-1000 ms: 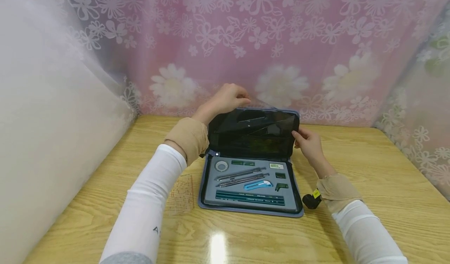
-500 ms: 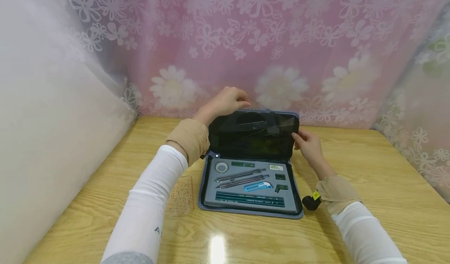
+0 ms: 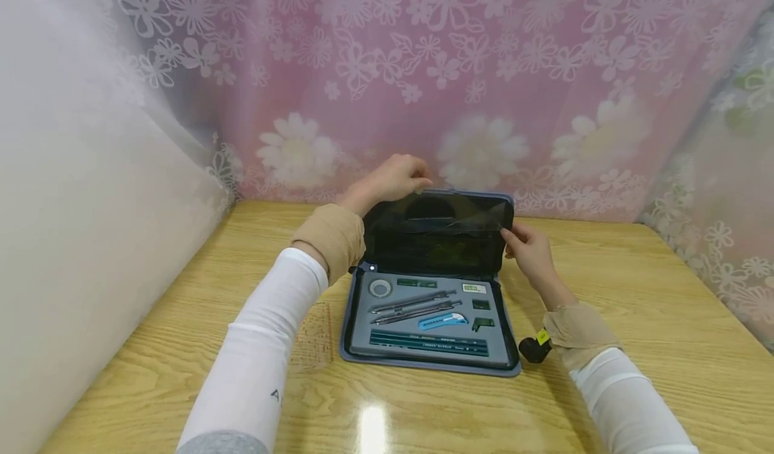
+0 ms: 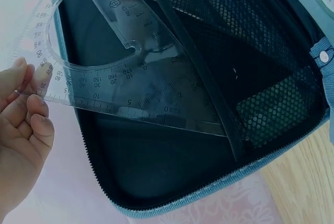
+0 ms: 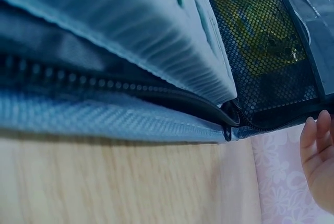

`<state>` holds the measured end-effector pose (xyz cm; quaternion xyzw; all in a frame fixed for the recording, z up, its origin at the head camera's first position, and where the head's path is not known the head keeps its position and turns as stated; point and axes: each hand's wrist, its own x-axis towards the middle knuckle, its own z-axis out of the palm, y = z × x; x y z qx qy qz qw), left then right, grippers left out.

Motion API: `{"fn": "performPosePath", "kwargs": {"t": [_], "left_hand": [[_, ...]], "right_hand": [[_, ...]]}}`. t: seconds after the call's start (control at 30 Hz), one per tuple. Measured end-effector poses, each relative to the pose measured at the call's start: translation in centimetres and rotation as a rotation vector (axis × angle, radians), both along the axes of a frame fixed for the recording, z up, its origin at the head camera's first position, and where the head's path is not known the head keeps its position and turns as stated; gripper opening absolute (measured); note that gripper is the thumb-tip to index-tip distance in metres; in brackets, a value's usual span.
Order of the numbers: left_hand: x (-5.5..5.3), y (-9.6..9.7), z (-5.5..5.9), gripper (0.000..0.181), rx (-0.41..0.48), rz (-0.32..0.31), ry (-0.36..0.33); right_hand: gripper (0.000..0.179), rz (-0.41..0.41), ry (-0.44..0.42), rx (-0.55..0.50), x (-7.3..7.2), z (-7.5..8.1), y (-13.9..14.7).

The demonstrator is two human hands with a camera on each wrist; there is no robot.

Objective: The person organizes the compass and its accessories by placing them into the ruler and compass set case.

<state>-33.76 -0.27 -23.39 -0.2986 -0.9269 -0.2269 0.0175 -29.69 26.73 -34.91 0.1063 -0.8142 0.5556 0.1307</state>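
A blue zip case (image 3: pixel 432 368) lies unfolded on the table, its black lid (image 3: pixel 492 205) raised at the back. My left hand (image 3: pixel 399 177), above the lid's top edge, pinches a clear set square (image 4: pixel 172 91) with a protractor cut-out by one corner. In the left wrist view the set square's far part is tucked behind the black edge of the lid's mesh pocket (image 4: pixel 209 31). My right hand (image 3: pixel 531 249) holds the lid's right edge, thumb in front; some of its fingers are hidden behind. Something yellow (image 5: pixel 255 25) shows through the mesh in the right wrist view.
The case's grey tray holds a tape roll (image 3: pixel 380 288), compasses (image 3: pixel 414 309), a blue utility knife (image 3: pixel 443 321), green pencils (image 3: pixel 429 344) and an eraser (image 3: pixel 474 288). A clear ruler template (image 3: pixel 311 343) lies left of the case. A pink flowered curtain (image 3: pixel 387 58) hangs behind the table.
My left hand has moved slightly down toward the lid, and the set square has sunk lower into it. My right hand has stayed at the lid's right edge.
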Motion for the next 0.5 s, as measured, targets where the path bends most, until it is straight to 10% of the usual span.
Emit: {"fn": "performPosePath", "kwargs": {"t": [0.5], "left_hand": [[-0.45,0.26,0.33,0.021,-0.014,0.001,-0.026]], "right_hand": [[0.024,0.004,0.024,0.023,-0.09,0.02,0.09]]}}
